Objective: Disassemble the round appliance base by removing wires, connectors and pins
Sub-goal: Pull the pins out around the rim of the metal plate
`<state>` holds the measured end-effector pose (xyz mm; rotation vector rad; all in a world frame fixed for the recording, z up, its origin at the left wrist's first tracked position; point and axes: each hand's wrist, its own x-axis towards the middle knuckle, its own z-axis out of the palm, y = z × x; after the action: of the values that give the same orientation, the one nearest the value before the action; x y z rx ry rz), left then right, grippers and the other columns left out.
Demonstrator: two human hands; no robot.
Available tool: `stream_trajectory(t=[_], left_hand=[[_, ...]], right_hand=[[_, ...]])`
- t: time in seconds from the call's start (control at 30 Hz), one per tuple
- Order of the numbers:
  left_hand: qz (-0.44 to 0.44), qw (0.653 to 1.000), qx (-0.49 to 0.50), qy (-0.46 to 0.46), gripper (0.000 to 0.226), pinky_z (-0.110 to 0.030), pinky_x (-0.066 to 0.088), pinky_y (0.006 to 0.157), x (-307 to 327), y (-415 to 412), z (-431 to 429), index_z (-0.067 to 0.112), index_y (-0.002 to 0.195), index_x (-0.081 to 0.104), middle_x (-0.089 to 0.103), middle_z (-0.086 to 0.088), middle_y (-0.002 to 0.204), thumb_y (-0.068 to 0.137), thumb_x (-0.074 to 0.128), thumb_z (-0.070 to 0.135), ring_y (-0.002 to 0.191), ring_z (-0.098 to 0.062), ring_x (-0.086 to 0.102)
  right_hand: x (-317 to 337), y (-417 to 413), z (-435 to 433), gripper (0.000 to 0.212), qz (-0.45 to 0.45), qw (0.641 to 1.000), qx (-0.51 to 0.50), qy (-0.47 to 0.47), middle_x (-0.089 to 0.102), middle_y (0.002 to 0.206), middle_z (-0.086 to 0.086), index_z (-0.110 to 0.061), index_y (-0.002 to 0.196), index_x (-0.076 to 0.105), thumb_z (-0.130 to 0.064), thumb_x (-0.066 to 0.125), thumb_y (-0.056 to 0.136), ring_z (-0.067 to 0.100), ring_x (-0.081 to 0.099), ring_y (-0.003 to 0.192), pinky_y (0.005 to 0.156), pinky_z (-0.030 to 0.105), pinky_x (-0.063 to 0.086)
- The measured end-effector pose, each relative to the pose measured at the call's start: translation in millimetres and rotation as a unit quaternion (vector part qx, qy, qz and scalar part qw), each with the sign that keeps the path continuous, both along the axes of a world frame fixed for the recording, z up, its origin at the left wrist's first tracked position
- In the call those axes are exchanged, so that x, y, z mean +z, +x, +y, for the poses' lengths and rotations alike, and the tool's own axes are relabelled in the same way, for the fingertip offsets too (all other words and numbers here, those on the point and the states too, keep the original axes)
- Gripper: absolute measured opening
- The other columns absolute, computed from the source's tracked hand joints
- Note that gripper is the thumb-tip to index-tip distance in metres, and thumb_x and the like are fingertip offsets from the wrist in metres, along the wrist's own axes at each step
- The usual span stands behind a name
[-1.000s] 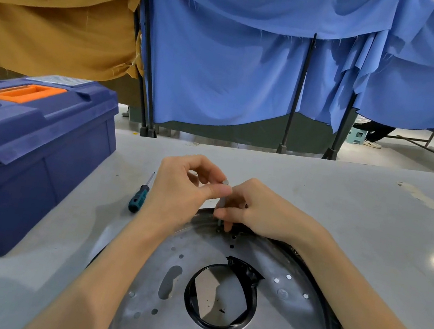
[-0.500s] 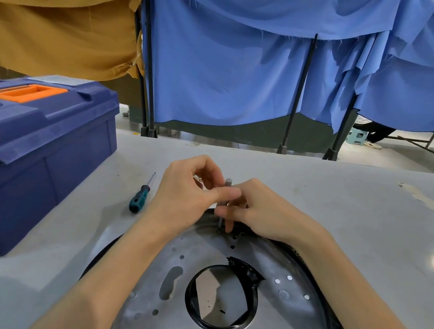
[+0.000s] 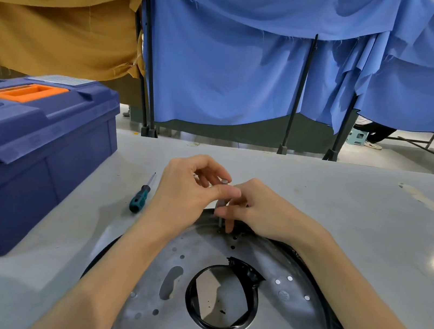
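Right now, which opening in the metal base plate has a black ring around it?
The large round central hole in the round base plate. A black ring lines its edge; the oblong slot and the small holes nearby are bare metal.

You have a dull silver-grey round base at the lower centre, ringed in black, on a pale grey table. At the left sits your navy toolbox with its orange handle, beside a teal-and-black screwdriver. Blue curtains fill the top, a mustard one the upper left
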<state>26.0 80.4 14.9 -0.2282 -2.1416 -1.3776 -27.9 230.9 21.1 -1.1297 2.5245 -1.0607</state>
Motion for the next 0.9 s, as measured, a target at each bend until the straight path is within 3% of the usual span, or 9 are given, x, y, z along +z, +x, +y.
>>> stream_trajectory(t=[0.1, 0.17, 0.27, 0.37, 0.47, 0.6, 0.67, 0.8, 0.9], left_hand=[[0.009, 0.999, -0.036, 0.004, 0.022, -0.032, 0.048, 0.062, 0, 1, 0, 0.028, 0.093, 0.074, 0.072, 0.012, 0.081, 0.080, 0.074, 0.010, 0.073, -0.018, 0.061], [0.012, 0.999, -0.039, -0.004, 0.025, -0.030, 0.046, 0.064, -1, 0, 0, 0.028, 0.089, 0.075, 0.073, 0.009, 0.082, 0.080, 0.072, 0.005, 0.077, -0.019, 0.064], [0.010, 1.000, -0.017, -0.001, 0.025, -0.017, 0.043, 0.062, -1, 0, -1, 0.029, 0.075, 0.074, 0.072, 0.009, 0.075, 0.075, 0.076, 0.005, 0.072, -0.011, 0.063], [0.003, 0.999, 0.027, 0.018, 0.020, -0.019, 0.046, 0.056, -2, -1, -1, 0.026, 0.065, 0.067, 0.066, 0.009, 0.062, 0.068, 0.082, 0.013, 0.059, -0.005, 0.056], [0.004, 0.999, 0.032, 0.010, 0.019, -0.020, 0.045, 0.056, -2, -1, 0, 0.021, 0.067, 0.063, 0.063, 0.008, 0.062, 0.069, 0.082, 0.016, 0.058, -0.005, 0.054], [0.010, 0.999, -0.013, -0.044, 0.020, -0.013, 0.038, 0.059, -1, 1, 2, 0.025, 0.087, 0.073, 0.068, 0.009, 0.081, 0.078, 0.074, 0.008, 0.069, -0.002, 0.055], [0.020, 0.998, -0.016, -0.059, 0.020, -0.011, 0.038, 0.060, -1, 3, 3, 0.023, 0.086, 0.074, 0.069, 0.008, 0.082, 0.078, 0.073, 0.004, 0.070, -0.002, 0.057], [0.012, 0.999, 0.033, -0.039, 0.012, -0.009, 0.039, 0.057, 0, 4, 6, 0.021, 0.070, 0.072, 0.067, 0.011, 0.065, 0.069, 0.081, 0.013, 0.059, 0.003, 0.053], [-0.007, 0.998, 0.039, -0.056, 0.024, -0.009, 0.035, 0.049, 5, 2, 9, 0.020, 0.061, 0.064, 0.062, 0.012, 0.057, 0.061, 0.087, 0.025, 0.048, 0.002, 0.047]], right_hand=[[0, -3, 1, 0.015, -0.010, 1.000, -0.006, 0.002, 0.071, 0.065, 0.006, -0.005, 0.083, 0.070, -0.009, 0.059, 0.093, 0.021, 0.067, 0.074, 0.088, 0.043, 0.051], [1, -2, 1, 0.019, -0.010, 1.000, 0.000, 0.007, 0.071, 0.067, 0.007, -0.010, 0.078, 0.071, -0.006, 0.058, 0.092, 0.023, 0.068, 0.078, 0.091, 0.046, 0.050], [1, -2, 1, 0.025, -0.006, 1.000, 0.008, 0.007, 0.073, 0.071, 0.008, -0.018, 0.072, 0.070, -0.009, 0.060, 0.092, 0.023, 0.067, 0.079, 0.086, 0.042, 0.051], [0, -1, 1, 0.017, 0.008, 1.000, 0.003, 0.012, 0.071, 0.066, 0.001, -0.011, 0.083, 0.069, -0.025, 0.065, 0.091, 0.014, 0.063, 0.064, 0.069, 0.027, 0.048], [-1, 1, 0, 0.019, 0.013, 1.000, 0.006, 0.009, 0.071, 0.065, 0.002, -0.013, 0.080, 0.068, -0.026, 0.063, 0.093, 0.006, 0.057, 0.057, 0.064, 0.020, 0.043], [1, -2, 1, 0.019, 0.009, 1.000, 0.005, 0.005, 0.073, 0.069, 0.007, -0.007, 0.082, 0.071, -0.012, 0.057, 0.094, 0.019, 0.067, 0.075, 0.083, 0.041, 0.051], [0, -2, 1, 0.020, 0.004, 1.000, 0.010, 0.003, 0.073, 0.071, 0.008, -0.006, 0.079, 0.071, -0.011, 0.058, 0.094, 0.024, 0.067, 0.081, 0.087, 0.045, 0.050], [2, 1, 2, 0.017, 0.000, 1.000, 0.017, -0.003, 0.072, 0.068, 0.004, -0.016, 0.075, 0.066, -0.025, 0.068, 0.089, 0.013, 0.064, 0.065, 0.065, 0.023, 0.047], [3, 1, 3, 0.021, -0.003, 1.000, 0.013, -0.021, 0.070, 0.067, 0.005, -0.006, 0.077, 0.067, -0.023, 0.067, 0.090, 0.024, 0.065, 0.070, 0.067, 0.035, 0.050]])
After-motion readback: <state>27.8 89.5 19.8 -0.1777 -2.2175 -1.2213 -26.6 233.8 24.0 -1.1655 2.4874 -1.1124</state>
